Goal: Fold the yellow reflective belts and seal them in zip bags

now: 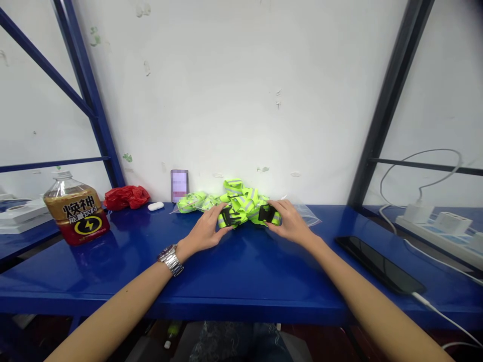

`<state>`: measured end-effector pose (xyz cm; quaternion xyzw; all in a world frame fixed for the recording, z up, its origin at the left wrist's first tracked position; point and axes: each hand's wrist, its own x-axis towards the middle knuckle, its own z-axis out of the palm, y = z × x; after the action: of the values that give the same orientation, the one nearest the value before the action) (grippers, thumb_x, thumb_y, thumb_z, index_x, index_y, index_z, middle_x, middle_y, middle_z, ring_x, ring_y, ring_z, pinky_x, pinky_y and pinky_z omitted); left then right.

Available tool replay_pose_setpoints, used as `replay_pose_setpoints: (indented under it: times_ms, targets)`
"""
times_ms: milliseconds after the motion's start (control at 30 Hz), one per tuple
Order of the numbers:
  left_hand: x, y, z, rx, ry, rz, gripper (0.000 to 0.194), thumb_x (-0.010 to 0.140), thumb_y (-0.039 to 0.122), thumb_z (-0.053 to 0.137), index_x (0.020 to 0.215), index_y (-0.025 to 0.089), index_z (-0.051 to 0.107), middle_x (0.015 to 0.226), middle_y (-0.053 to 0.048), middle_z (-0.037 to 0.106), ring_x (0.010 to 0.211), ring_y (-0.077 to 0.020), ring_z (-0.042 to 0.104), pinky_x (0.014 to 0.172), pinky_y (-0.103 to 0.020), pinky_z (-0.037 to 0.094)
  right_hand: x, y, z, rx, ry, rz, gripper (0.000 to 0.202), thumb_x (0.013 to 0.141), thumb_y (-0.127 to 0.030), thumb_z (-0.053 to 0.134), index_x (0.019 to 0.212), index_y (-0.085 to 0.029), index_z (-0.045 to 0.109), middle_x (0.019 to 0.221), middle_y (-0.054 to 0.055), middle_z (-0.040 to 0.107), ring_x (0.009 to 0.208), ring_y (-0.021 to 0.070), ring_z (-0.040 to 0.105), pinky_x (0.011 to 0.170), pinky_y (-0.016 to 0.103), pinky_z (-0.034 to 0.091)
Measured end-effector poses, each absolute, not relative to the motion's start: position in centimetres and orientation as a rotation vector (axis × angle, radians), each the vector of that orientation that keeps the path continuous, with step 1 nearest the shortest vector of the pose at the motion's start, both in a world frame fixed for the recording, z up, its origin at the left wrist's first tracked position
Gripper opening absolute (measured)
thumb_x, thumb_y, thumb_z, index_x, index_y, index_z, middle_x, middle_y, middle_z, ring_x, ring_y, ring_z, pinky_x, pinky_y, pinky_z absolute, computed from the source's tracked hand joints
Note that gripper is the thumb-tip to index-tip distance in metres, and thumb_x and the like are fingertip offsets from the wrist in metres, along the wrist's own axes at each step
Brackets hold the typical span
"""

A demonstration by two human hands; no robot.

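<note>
A heap of neon yellow-green reflective strapping (245, 201) with silvery stripes lies at the far side of the blue table. My left hand (206, 229), with a metal watch (171, 260) on the wrist, pinches a black buckle piece (228, 216) at the heap's left end. Opposite it, my right hand (290, 221) grips a flat black piece on the strap (266, 213) between thumb and fingers. The two black parts are apart, with strapping bunched between them. Beneath and behind the heap shows a clear plastic bag (307, 213).
A large drink bottle (77, 208) and a red plastic bag (126, 197) stand at left, near a white case (155, 206). A phone (179, 186) leans on the wall. At right lie a cabled black phone (379, 264) and a power strip (433, 234). Metal posts flank the table (241, 281).
</note>
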<state>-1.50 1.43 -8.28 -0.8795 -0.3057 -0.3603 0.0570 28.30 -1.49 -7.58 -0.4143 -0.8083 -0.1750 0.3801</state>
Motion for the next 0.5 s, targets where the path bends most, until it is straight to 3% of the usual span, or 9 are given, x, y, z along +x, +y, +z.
replay_pose_setpoints:
  times_ms: [500]
  targets:
    - [0.0,-0.1,-8.1,-2.659,-0.826,-0.954,0.062,0.088,0.042,0.054,0.139,0.019,0.03,0.126,-0.015,0.053,0.114,-0.0293,0.053,0.095,-0.045,0.044,26.3,-2.5,-7.8,-0.887,-2.2,-0.485,0.06,0.072,-0.023,0.062,0.13,-0.019,0.047,0.111,0.014,0.055,0.103,0.0304,0.049,0.087,0.05,0.045]
